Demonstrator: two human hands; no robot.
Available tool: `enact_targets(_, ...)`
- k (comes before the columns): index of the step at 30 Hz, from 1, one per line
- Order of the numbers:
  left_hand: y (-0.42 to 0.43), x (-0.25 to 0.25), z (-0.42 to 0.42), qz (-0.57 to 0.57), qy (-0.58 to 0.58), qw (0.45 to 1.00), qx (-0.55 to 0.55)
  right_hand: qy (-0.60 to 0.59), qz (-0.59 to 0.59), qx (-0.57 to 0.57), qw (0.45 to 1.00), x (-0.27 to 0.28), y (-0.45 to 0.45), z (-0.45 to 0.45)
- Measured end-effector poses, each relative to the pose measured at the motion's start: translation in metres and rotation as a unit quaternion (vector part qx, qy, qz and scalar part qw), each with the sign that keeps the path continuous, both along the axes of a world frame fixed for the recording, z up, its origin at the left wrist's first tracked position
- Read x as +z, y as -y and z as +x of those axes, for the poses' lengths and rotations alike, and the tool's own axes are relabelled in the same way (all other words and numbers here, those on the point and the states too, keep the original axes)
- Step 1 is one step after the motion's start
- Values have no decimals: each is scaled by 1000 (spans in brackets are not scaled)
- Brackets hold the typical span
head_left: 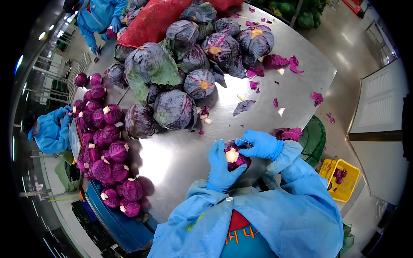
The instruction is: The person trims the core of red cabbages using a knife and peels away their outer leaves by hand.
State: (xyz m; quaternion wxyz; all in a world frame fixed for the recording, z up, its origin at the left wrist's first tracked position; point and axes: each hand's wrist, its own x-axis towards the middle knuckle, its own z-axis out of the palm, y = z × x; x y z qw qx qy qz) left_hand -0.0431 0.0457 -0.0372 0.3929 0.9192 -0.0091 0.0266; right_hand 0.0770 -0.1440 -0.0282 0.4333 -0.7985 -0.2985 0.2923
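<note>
A red cabbage (pixel 235 157) with a pale cut stem end facing up is held just above the steel table, close to my body. My left hand (pixel 221 168), in a blue glove, wraps its left and near side, thumb along the bottom. On the cabbage's upper right is my right hand (pixel 261 145), also blue-gloved, with its fingers curled in. A thin, pale, blade-like edge shows by its fingertips, too small to name for sure. Loose purple leaves (pixel 289 133) lie beside the right wrist at the table edge.
Untrimmed cabbages (pixel 175 109) and a red mesh sack (pixel 155 21) cover the far table (pixel 172 172). Trimmed cabbages (pixel 102 170) are piled left. A green net basket (pixel 313 141) and yellow crate (pixel 344 180) stand right. Two co-workers (pixel 97 19) in blue stand far left.
</note>
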Motion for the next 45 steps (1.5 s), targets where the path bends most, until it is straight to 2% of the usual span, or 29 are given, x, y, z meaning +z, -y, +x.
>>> enact_targets(3, 18, 9, 6, 40, -13, 999, 21, 64, -155, 34, 985, 31, -7, 0)
enact_targets(4, 18, 12, 12, 43, -61, 997, -1, 94, -173, 33, 980, 32, -8, -4)
enact_targets(6, 15, 7, 12, 55, 0, 998, -17, 154, -210, 27, 965, 33, -7, -18)
enact_targets(7, 13, 3, 11, 61, 31, 997, -27, 187, -192, 27, 963, 33, -4, -21)
enact_targets(9, 9, -6, 11, 8, 12, 1000, -26, 251, -157, 29, 955, 28, 4, -27)
enact_targets(12, 6, -7, 8, -58, -45, 997, -5, 274, -112, -6, 955, 21, 7, -34)
enact_targets(15, 4, -6, 10, -77, -46, 996, 1, 237, -115, -23, 964, 16, 11, -33)
enact_targets(19, 2, -3, 10, -60, -29, 998, 2, 167, -64, -118, 977, -5, 18, -35)
enact_targets(21, 1, -4, 11, -101, -50, 994, 7, 119, -52, -133, 983, -2, 16, -38)
enact_targets(22, 0, -5, 11, -121, -61, 991, 8, 84, -14, -134, 987, -2, 14, -38)
enact_targets(24, -4, -6, 15, -85, -41, 995, -24, 14, 61, -136, 989, -1, 12, -35)
enact_targets(27, -9, -2, 21, -36, -15, 998, -48, 41, -5, -59, 997, 1, 13, -29)
enact_targets(30, -12, 3, 20, -49, -29, 997, -53, -70, 203, -206, 955, -36, 14, -43)
enact_targets(33, -22, -1, 17, -123, -50, 991, -34, 31, -6, -350, 936, -53, 43, -45)
enact_targets(35, -30, -7, 13, -189, -68, 979, -14, 117, -129, -377, 910, -76, 80, -52)
enact_targets(37, -38, -13, 12, -259, -83, 962, 8, 141, -291, -403, 856, -90, 121, -57)
enact_targets(39, -43, -10, 16, -229, -88, 969, -18, 227, -265, -440, 827, -86, 152, -57)
enact_targets(40, -42, -4, 19, -194, -90, 976, -38, 160, -280, -481, 815, -61, 142, -51)
enact_targets(41, -39, 1, 23, -160, -91, 981, -59, 133, -220, -470, 844, -47, 128, -47)
enact_targets(42, -37, 3, 31, -101, -60, 985, -125, 106, -158, -458, 869, -35, 110, -43)
enact_targets(43, -33, 13, 35, -74, -26, 990, -117, 78, -94, -442, 889, -27, 90, -42)
enact_targets(45, -23, 34, 40, -16, 44, 994, -97, -90, 51, -376, 921, -28, 44, -44)
